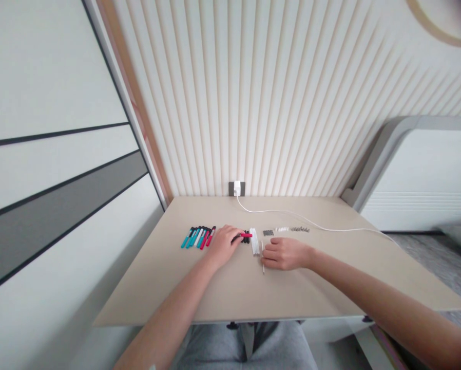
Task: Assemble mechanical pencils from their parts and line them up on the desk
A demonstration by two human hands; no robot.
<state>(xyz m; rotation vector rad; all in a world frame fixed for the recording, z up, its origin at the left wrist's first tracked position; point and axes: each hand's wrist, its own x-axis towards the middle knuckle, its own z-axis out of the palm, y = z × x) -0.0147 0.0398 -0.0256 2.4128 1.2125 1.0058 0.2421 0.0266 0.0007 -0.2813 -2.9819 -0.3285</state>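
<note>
My left hand (223, 244) is closed on a red marker-like pen (247, 235) with a dark end, its red part pointing right. Just beneath and beyond it lie several short black pieces (246, 239), partly covered by the hand and pen. My right hand (286, 254) pinches a thin white rod (263, 270) that stands out past the fingers at both ends. Between the hands rests a row of similar white rods (254, 242). To the left of my left hand, teal, white and red pens with black ends (197, 237) lie side by side.
Behind my right hand are small grey parts (268, 233), small white parts (283, 229) and small dark parts (300, 229). A white cable (292, 211) runs from a wall charger (237, 188) across the back of the beige table (215, 298). A ribbed wall stands behind.
</note>
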